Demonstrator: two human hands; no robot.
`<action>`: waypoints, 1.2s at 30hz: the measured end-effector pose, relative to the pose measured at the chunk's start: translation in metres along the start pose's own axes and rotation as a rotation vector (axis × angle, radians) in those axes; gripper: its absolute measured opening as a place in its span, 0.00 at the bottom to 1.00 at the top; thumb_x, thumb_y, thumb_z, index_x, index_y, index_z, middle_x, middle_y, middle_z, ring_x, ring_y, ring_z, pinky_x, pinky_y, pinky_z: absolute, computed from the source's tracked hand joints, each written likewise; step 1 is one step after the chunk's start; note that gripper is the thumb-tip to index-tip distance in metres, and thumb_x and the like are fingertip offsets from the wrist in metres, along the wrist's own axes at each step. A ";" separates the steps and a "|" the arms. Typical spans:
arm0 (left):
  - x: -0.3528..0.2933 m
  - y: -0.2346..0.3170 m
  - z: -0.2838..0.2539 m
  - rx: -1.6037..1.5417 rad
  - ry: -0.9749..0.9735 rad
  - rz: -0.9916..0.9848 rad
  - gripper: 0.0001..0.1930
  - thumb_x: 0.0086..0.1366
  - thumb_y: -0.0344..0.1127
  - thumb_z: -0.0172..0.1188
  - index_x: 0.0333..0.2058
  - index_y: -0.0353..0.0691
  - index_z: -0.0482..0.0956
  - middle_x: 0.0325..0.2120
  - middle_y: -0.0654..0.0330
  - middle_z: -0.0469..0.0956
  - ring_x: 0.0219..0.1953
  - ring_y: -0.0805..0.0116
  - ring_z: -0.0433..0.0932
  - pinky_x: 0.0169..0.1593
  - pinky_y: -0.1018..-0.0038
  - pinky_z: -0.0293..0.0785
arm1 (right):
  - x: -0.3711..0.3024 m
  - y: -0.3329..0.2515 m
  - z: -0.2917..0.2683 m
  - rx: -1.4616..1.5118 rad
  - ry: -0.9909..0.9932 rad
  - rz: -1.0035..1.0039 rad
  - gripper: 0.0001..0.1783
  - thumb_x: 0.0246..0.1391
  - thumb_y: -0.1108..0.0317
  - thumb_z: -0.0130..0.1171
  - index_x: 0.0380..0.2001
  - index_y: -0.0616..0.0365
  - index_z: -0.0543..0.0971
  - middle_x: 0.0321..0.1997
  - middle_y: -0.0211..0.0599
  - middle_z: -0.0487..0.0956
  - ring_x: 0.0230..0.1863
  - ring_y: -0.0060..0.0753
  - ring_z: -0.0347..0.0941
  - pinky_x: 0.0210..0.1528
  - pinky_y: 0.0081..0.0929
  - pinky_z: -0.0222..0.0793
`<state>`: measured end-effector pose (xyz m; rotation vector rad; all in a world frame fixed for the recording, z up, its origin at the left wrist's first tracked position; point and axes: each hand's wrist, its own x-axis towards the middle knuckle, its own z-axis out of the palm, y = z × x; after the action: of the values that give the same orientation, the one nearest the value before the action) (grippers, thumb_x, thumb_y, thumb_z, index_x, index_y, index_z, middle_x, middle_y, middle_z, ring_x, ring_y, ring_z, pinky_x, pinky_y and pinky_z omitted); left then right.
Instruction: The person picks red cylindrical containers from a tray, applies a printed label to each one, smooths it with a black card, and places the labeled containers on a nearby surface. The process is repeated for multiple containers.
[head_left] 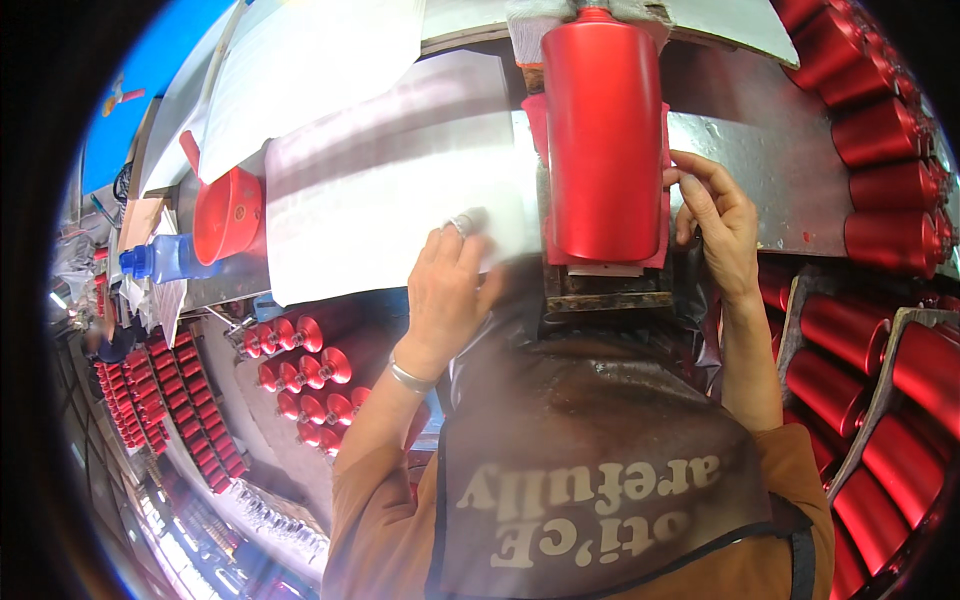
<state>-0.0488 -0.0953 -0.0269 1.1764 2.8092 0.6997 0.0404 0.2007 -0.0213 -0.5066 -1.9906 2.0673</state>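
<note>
Nearest lay the person's dark apron (pixel 620 425). Beyond it, the left hand (pixel 445 285) was loosely curled over the right part of a white sheet (pixel 360 220); its blurred fingertips made it impossible to tell whether they gripped anything. The right hand (pixel 728 235) was half curled, thumb and forefinger narrowly apart at the right edge of a red container (pixel 605 140); whether they pinched its pink cloth (pixel 653 256) could not be told. The container lay on that cloth, between the hands, above a wooden support (pixel 610 302). Farther left stood a red cup (pixel 228 220); far right, stacked red cylinders (pixel 885 232).
</note>
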 end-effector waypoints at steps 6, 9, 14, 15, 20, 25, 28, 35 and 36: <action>0.005 0.000 -0.002 0.039 0.066 0.125 0.10 0.51 0.24 0.65 0.33 0.35 0.76 0.49 0.50 0.78 0.42 0.51 0.78 0.42 0.63 0.79 | 0.000 0.005 -0.003 0.017 -0.005 -0.008 0.18 0.68 0.67 0.55 0.56 0.66 0.76 0.45 0.41 0.84 0.23 0.14 0.68 0.27 0.13 0.66; 0.007 0.002 -0.004 0.074 0.047 0.127 0.07 0.52 0.22 0.63 0.31 0.33 0.77 0.49 0.50 0.79 0.42 0.52 0.79 0.41 0.63 0.79 | -0.001 0.006 -0.004 0.019 0.002 -0.002 0.18 0.68 0.67 0.56 0.56 0.66 0.76 0.45 0.41 0.85 0.23 0.13 0.68 0.27 0.13 0.66; 0.010 0.006 -0.009 -0.038 -0.012 0.028 0.03 0.56 0.23 0.63 0.30 0.32 0.80 0.49 0.49 0.81 0.46 0.49 0.80 0.51 0.61 0.78 | -0.001 0.009 -0.004 -0.005 -0.002 -0.034 0.19 0.70 0.64 0.53 0.57 0.64 0.76 0.45 0.34 0.82 0.23 0.11 0.67 0.26 0.10 0.64; 0.011 0.006 -0.011 -0.057 -0.018 0.014 0.02 0.56 0.23 0.62 0.30 0.32 0.81 0.49 0.49 0.81 0.46 0.49 0.80 0.51 0.62 0.78 | -0.001 0.009 -0.004 -0.005 -0.002 -0.033 0.19 0.70 0.64 0.53 0.57 0.64 0.76 0.45 0.34 0.82 0.23 0.11 0.67 0.26 0.10 0.64; 0.011 -0.002 -0.012 -0.178 -0.037 -0.064 0.03 0.59 0.25 0.62 0.32 0.32 0.81 0.49 0.50 0.82 0.46 0.55 0.81 0.51 0.66 0.77 | -0.001 0.008 -0.004 -0.016 -0.004 -0.026 0.19 0.70 0.64 0.52 0.57 0.64 0.76 0.45 0.34 0.82 0.23 0.12 0.66 0.26 0.11 0.64; 0.007 -0.058 -0.010 -0.591 0.090 -0.470 0.08 0.70 0.31 0.58 0.37 0.32 0.81 0.33 0.64 0.78 0.35 0.77 0.75 0.39 0.77 0.73 | -0.002 0.004 -0.002 0.025 0.023 -0.005 0.17 0.67 0.68 0.55 0.54 0.65 0.77 0.45 0.41 0.85 0.23 0.13 0.68 0.27 0.13 0.66; -0.001 -0.120 -0.018 -0.971 0.652 -0.637 0.08 0.72 0.35 0.53 0.38 0.39 0.79 0.28 0.72 0.71 0.28 0.84 0.65 0.31 0.81 0.62 | -0.001 0.003 -0.004 -0.021 0.042 -0.012 0.16 0.67 0.68 0.55 0.53 0.65 0.77 0.44 0.39 0.85 0.24 0.13 0.67 0.28 0.13 0.65; -0.075 -0.215 -0.094 -0.673 1.487 -0.851 0.17 0.69 0.36 0.52 0.46 0.25 0.76 0.41 0.50 0.78 0.44 0.60 0.77 0.51 0.68 0.73 | 0.007 0.006 -0.016 -0.095 0.126 -0.035 0.15 0.69 0.66 0.54 0.53 0.62 0.79 0.39 0.32 0.84 0.23 0.12 0.67 0.27 0.11 0.62; -0.076 -0.213 -0.097 -0.485 1.457 -0.859 0.18 0.69 0.36 0.51 0.47 0.25 0.76 0.42 0.50 0.78 0.44 0.61 0.77 0.50 0.68 0.73 | 0.008 0.006 -0.017 -0.095 0.160 -0.019 0.16 0.69 0.66 0.54 0.53 0.62 0.79 0.39 0.32 0.84 0.23 0.12 0.67 0.27 0.11 0.62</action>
<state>-0.1550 -0.3168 -0.0388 -1.0558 2.9202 2.4798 0.0398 0.2189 -0.0282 -0.6480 -1.9987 1.8641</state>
